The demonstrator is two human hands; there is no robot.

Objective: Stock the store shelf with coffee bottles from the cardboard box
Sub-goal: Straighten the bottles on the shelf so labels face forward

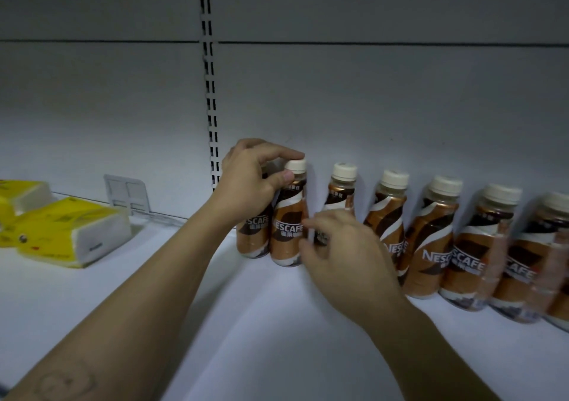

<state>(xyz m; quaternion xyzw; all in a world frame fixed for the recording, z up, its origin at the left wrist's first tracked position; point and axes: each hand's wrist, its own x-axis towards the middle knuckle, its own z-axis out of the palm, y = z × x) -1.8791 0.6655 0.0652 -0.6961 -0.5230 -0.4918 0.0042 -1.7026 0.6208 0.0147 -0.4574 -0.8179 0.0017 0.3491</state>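
A row of several brown Nescafe coffee bottles with cream caps stands along the back of the white shelf (277, 323). My left hand (252, 179) grips the neck of the second bottle from the left (288, 231), thumb under its cap; the leftmost bottle (251, 234) stands partly hidden behind that hand. My right hand (341, 253) has its fingers apart, the fingertips touching the side of that same gripped bottle and covering the lower part of the third bottle (340, 191). The cardboard box is out of view.
Two yellow and white tissue packs (70, 231) lie on the shelf at the left. A clear plastic shelf divider (127, 196) stands by the back panel. A slotted upright (211, 93) runs up the back wall. More bottles (468, 246) extend to the right edge.
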